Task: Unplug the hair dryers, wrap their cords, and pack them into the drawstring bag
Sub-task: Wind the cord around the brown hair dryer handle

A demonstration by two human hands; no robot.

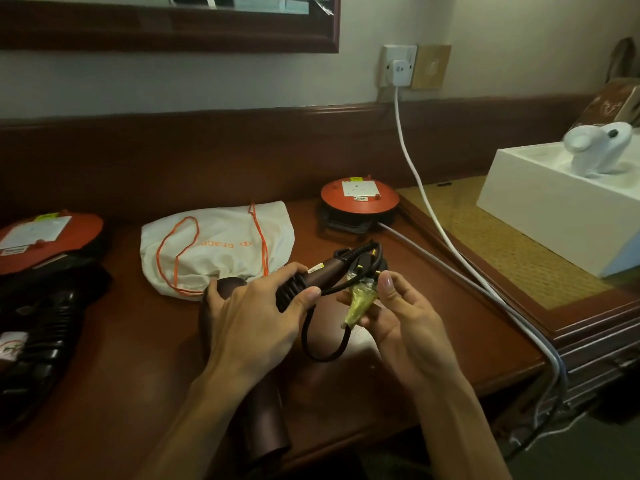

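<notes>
Centre frame: left hand (256, 306) grips brown hair dryer (322, 273) by its handle above the desk (138, 375), right hand (398, 306) pinches its plug (362, 289) and looped cord (322, 344); drawstring bag (218, 244) lies just behind, upper-centre.

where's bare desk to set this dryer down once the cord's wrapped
Bare desk at front left, between the black dryer and the left hand. Also between right hand and grey cable. Crowded along the back: reels, bag.

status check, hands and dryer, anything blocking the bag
Left hand grips brown dryer handle. Right hand pinches its plug, cord part-wrapped. Bag behind, shut, nothing blocking.
</notes>
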